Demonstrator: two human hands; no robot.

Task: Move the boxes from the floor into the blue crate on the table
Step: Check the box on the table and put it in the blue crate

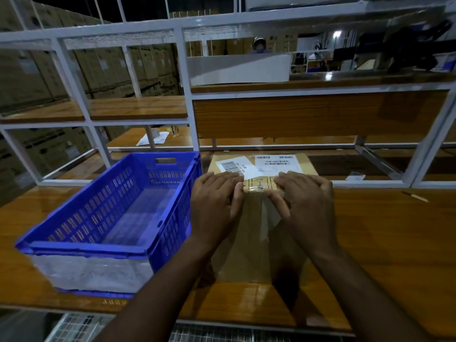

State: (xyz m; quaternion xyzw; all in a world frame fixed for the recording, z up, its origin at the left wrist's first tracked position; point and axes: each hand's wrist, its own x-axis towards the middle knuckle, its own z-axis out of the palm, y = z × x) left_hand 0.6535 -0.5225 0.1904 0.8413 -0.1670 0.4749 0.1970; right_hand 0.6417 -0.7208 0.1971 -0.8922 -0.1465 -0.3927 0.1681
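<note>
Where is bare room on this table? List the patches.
Bare tabletop right of the cardboard box, and a strip before it. The blue crate holds nothing. Crowded: both hands on the box, which touches the crate.

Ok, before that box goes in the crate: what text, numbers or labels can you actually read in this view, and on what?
"50.9", or "6.05" turned round: handwritten on the loose white slip lying on the cardboard box.
Barcode on that slip: too small to read.
White shipping label on the box: barcodes and print blurred.
Handling symbols between the left hand and right hand: unreadable.
Blue crate: no text visible.
</note>
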